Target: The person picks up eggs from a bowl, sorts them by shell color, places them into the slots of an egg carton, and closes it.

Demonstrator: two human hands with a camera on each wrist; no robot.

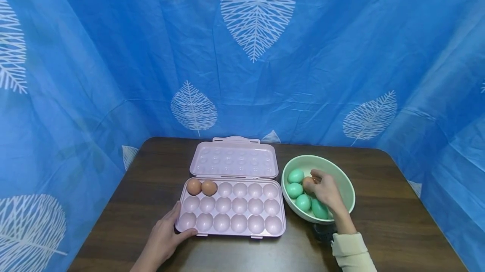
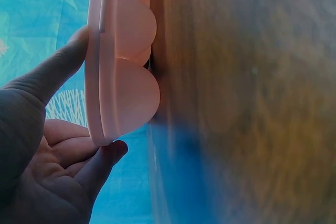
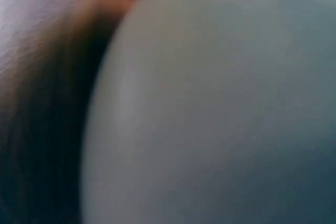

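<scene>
A pink plastic egg tray [image 1: 238, 238] lies on the table with its lid [image 1: 233, 159] folded back behind it. Two brown eggs [image 1: 209, 188] sit side by side in its far left cups. At the tray's near left corner, my left hand [image 1: 163, 234] holds the rim between thumb and fingers; the left wrist view shows this grip from the side. My right hand [image 1: 327, 188] reaches into a pale green bowl [image 1: 345, 188] and grips a brown egg [image 1: 308, 184], partly hidden by the fingers. Several green eggs [image 1: 294, 190] lie around it.
The dark wooden table [image 1: 394, 221] has rounded far corners. Blue cloth [image 1: 288, 95] with white leaf prints hangs behind and at both sides. A dark object [image 1: 323, 233] shows under the bowl's near side. Blurred, the pale bowl wall [image 3: 210, 103] fills most of the right wrist view.
</scene>
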